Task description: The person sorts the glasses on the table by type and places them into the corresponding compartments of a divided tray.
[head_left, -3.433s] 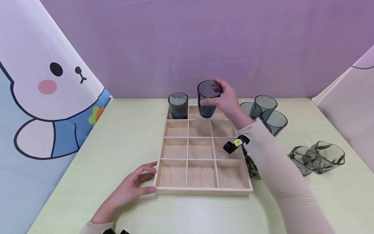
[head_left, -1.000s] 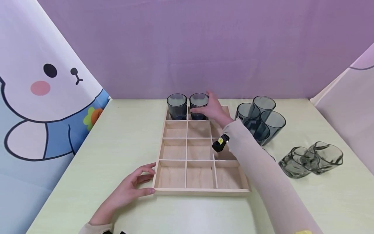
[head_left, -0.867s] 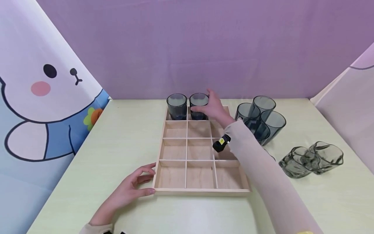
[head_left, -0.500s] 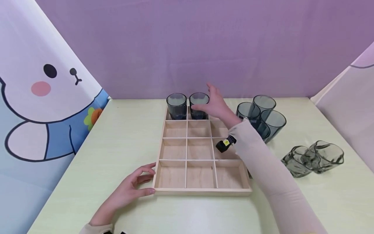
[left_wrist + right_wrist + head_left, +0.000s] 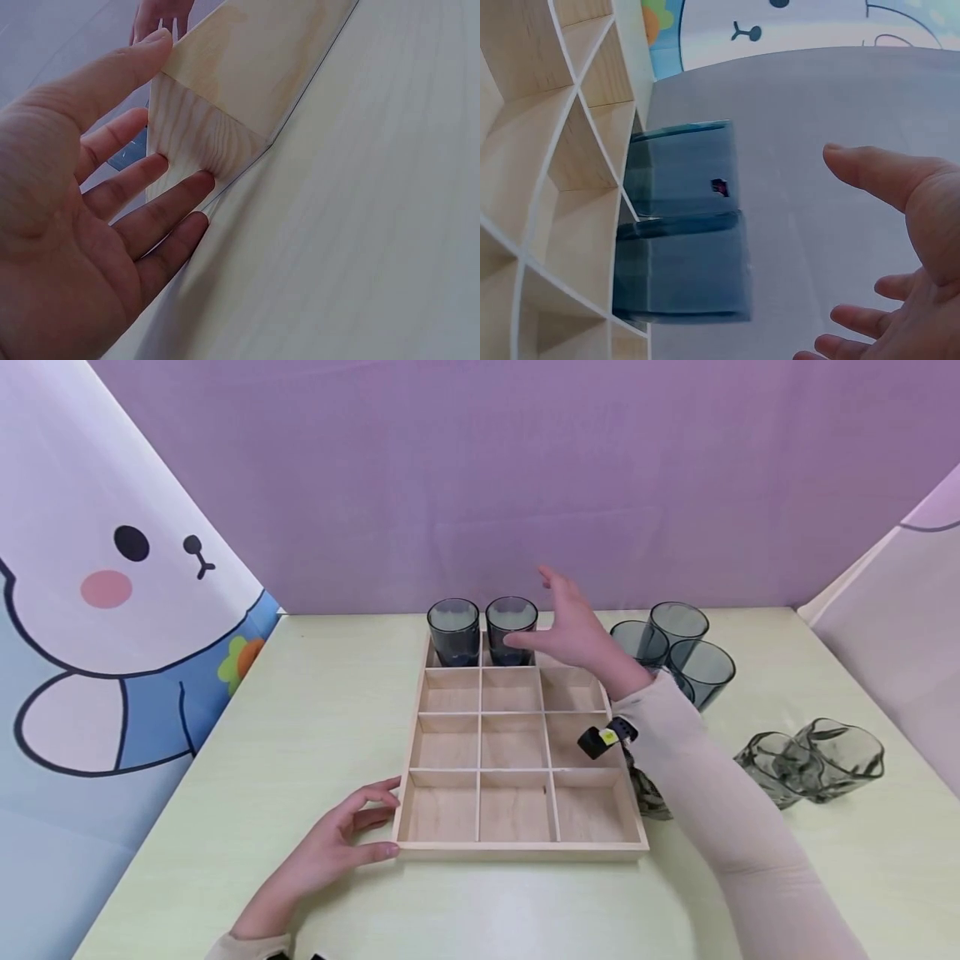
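Note:
A wooden compartment tray point(image 5: 517, 806) lies on the table. In its back row, two blue-grey drinking glasses stand upright, one in the left compartment point(image 5: 453, 639) and one in the middle compartment point(image 5: 504, 618). My right hand point(image 5: 573, 631) hovers behind the tray's back right, fingers spread and holding nothing; its thumb overlaps the middle glass in the head view. In the right wrist view a gap separates that hand point(image 5: 922, 240) from both glasses point(image 5: 679, 270). My left hand point(image 5: 337, 839) touches the tray's front left corner with relaxed fingers, as the left wrist view also shows.
Several blue-grey glasses point(image 5: 705, 668) cluster right of the tray, partly behind my right sleeve. Two wavy clear-grey glasses point(image 5: 843, 764) stand farther right. Another wavy glass point(image 5: 651, 797) shows beside the tray, partly hidden by the forearm. A purple cloth point(image 5: 480, 485) hangs behind the table.
The glass my right hand held above the tray now stands in the back middle compartment. The hand has let go and drawn back to the right. My left hand has stayed put.

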Tool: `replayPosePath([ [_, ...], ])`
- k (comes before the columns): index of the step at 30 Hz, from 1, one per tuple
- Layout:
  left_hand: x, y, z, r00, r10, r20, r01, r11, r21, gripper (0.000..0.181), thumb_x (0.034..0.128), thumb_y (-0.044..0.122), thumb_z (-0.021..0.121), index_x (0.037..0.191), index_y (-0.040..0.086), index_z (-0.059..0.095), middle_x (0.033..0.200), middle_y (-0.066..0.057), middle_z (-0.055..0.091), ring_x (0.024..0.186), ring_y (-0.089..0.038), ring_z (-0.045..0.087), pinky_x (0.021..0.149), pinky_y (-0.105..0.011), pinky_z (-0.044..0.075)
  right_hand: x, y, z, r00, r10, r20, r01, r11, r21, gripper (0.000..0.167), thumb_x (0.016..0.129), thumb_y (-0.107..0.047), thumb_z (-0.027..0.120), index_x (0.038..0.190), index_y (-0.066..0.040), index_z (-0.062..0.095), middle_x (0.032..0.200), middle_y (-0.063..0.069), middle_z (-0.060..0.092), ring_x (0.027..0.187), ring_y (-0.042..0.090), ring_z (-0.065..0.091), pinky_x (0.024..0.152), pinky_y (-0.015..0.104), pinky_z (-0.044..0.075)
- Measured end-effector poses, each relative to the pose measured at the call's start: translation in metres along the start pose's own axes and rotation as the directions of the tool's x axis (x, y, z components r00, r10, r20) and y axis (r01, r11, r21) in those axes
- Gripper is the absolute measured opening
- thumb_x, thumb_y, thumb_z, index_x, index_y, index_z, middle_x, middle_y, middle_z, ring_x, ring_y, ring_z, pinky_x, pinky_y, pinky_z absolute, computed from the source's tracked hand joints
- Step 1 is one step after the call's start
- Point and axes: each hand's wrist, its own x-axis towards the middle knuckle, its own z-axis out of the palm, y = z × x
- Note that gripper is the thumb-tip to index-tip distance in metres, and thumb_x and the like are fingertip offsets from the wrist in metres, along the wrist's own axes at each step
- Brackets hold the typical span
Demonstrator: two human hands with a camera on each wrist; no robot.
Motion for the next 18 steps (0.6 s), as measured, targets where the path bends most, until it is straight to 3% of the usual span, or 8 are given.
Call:
replayPosePath([
  [8, 0.0, 0.0, 0.001, 1.0, 0.007, 0.001, -0.007, 1.0, -0.004, 0.046, 0.0835, 0.006, 0.079, 0.121, 0.007, 0.054, 0.153, -0.025, 0.035, 0.12, -0.048, 0.054, 0.091, -0.031, 0.053, -0.019, 0.005, -0.02, 1.0, 0.015, -0.014, -0.015, 1.0, 0.015, 0.109, 0.081, -0.032, 0.084, 0.16, -0.014, 0.011, 0.158, 0.016, 0.025, 0.144, 0.036, 0.024, 0.113, 0.056, 0.027],
  [18, -0.001, 0.0, 0.0, 1.0, 0.004, -0.003, -0.004, 1.0, 0.001, 0.044, 0.0835, 0.007, 0.079, 0.12, 0.009, 0.054, 0.153, -0.024, 0.036, 0.12, -0.037, 0.058, 0.091, -0.031, 0.052, -0.047, 0.016, -0.043, 1.0, 0.004, -0.023, -0.005, 1.0, -0.028, 0.106, 0.085, -0.032, 0.08, 0.16, -0.014, 0.007, 0.158, 0.02, 0.025, 0.145, 0.04, 0.021, 0.11, 0.063, 0.026],
])
